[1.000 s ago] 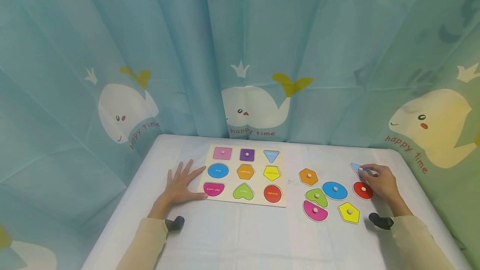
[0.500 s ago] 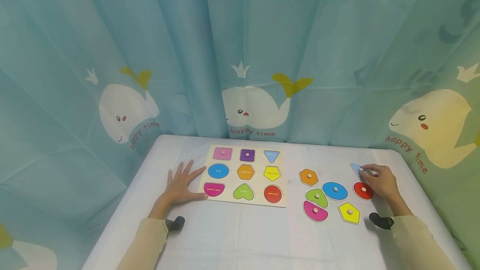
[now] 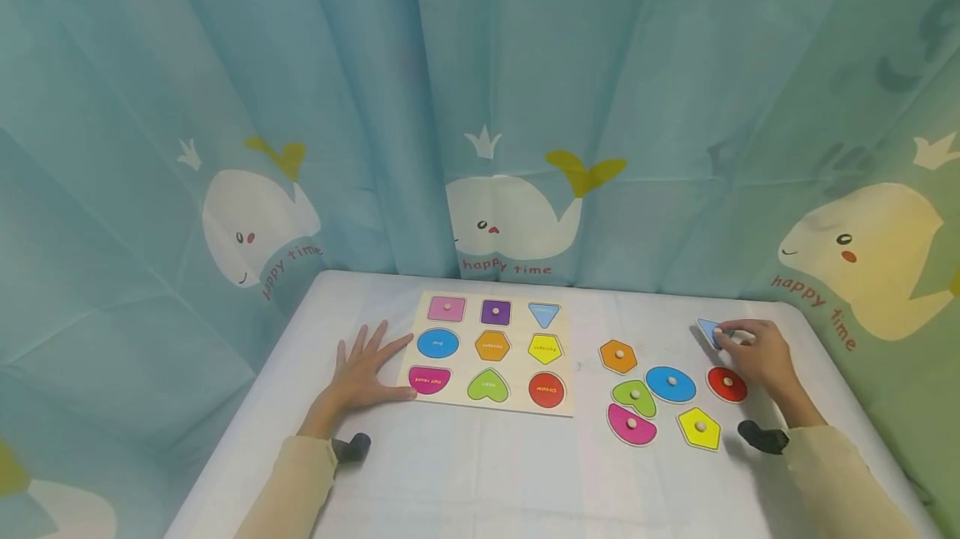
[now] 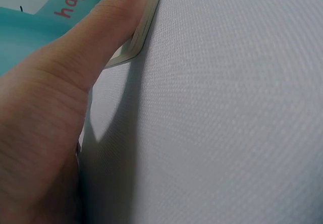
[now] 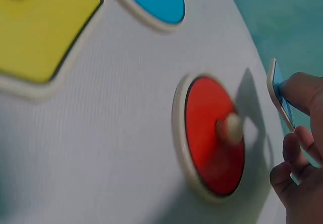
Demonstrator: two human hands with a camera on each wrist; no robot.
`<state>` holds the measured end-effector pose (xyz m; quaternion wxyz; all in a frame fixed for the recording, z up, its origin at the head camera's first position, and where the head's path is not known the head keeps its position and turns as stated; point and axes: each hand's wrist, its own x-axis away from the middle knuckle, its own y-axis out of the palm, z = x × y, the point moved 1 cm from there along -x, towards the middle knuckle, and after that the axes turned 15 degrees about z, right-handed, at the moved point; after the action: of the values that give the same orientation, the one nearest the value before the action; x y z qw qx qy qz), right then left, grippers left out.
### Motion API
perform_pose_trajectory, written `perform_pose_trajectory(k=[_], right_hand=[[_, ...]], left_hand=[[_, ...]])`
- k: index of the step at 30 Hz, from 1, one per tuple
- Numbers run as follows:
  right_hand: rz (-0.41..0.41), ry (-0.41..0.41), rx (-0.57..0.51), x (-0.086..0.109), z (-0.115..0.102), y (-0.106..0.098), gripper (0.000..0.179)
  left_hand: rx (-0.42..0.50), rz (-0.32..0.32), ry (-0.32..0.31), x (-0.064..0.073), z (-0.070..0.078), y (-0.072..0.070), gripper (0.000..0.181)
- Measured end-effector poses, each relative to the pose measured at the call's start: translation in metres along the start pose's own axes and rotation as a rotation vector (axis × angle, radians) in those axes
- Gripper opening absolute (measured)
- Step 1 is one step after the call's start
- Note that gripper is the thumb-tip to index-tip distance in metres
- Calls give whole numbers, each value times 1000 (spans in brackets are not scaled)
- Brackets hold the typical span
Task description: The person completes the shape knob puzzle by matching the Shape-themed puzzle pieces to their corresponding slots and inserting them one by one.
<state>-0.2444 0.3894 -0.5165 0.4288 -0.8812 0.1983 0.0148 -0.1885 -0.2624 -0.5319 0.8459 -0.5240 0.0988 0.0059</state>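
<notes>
My right hand (image 3: 761, 356) pinches the knob of a light-blue triangle puzzle piece (image 3: 708, 331); in the right wrist view the triangle is tilted and raised off the cloth. My left hand (image 3: 363, 372) lies with fingers spread at the left edge of a shape puzzle board (image 3: 517, 400). Its thumb (image 4: 108, 19) rests on the board's near corner. A pink rectangle (image 3: 447, 307) and a purple square (image 3: 495, 311), both with knobs, sit in the board's back row. Just in front of my right hand lies the red circle piece (image 3: 727, 385).
Beside the board lie an orange hexagon (image 3: 618, 357), a blue oval (image 3: 671, 385), a green heart (image 3: 634, 398), a magenta half round (image 3: 632, 425) and a yellow pentagon (image 3: 700, 428). White cloth covers the table (image 3: 480, 481). A whale-print curtain (image 3: 525, 106) hangs behind it.
The right hand has lifted the triangle off the cloth and shifted it slightly back and to the left. My left hand stays in place on the board.
</notes>
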Motion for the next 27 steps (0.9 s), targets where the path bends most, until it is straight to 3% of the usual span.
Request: perform_pose_trajectory(k=[8, 17, 27], right_hand=[[12, -150, -20, 1, -31, 4, 34], [-5, -260, -85, -2, -61, 10, 31], [-11, -276, -126, -2, -93, 27, 29]], left_hand=[[-6, -4, 0, -1, -1, 0, 104], [-14, -16, -7, -1, 0, -1, 105], [-15, -10, -6, -1, -1, 1, 106]])
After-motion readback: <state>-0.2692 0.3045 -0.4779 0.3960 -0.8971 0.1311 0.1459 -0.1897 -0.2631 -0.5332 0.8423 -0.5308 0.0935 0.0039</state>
